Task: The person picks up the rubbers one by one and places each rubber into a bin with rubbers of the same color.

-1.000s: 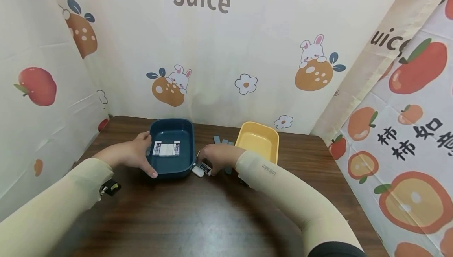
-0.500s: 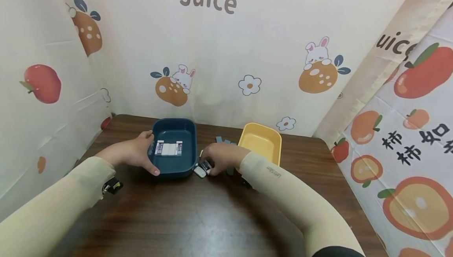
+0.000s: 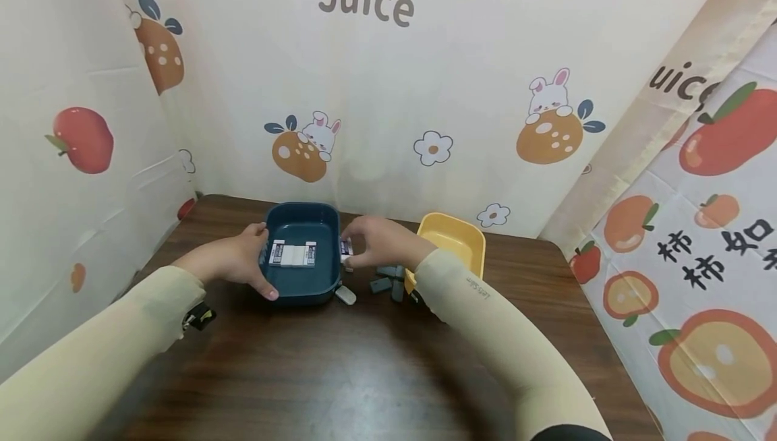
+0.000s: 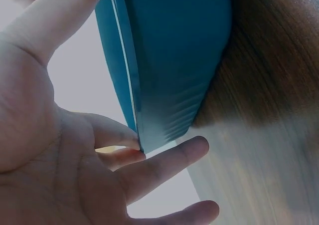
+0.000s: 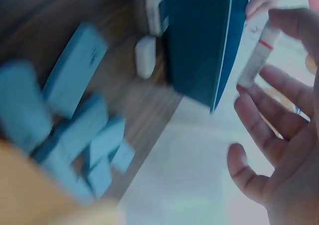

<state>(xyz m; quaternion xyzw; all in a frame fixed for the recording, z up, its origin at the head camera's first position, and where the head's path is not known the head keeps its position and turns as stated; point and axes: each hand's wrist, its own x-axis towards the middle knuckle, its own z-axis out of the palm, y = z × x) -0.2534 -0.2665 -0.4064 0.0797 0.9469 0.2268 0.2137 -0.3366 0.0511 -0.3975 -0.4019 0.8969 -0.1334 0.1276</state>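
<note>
A dark blue tray (image 3: 303, 286) stands on the table, with white erasers in printed sleeves (image 3: 293, 253) lying side by side inside. At its left side my left hand (image 3: 239, 263) touches the rim with spread fingers and an extended thumb; two fingers stand off the wall in the left wrist view. Beside the tray's right wall, above the table, my right hand (image 3: 385, 242) pinches a white sleeved eraser (image 5: 260, 55) between thumb and fingertips. A small white eraser (image 3: 346, 295) lies by the tray's front right corner.
Several grey-blue blocks (image 3: 380, 285), probably erasers, lie loose between the two trays. A yellow tray (image 3: 452, 232) stands to the right, partly behind my right forearm. Another white sleeved piece (image 5: 157, 13) lies against the blue tray's wall. A printed curtain closes off the back.
My right hand has picked up the eraser from the table and moved up beside the blue tray, uncovering the grey-blue blocks. My left hand stays at the tray; the head view shifted slightly.
</note>
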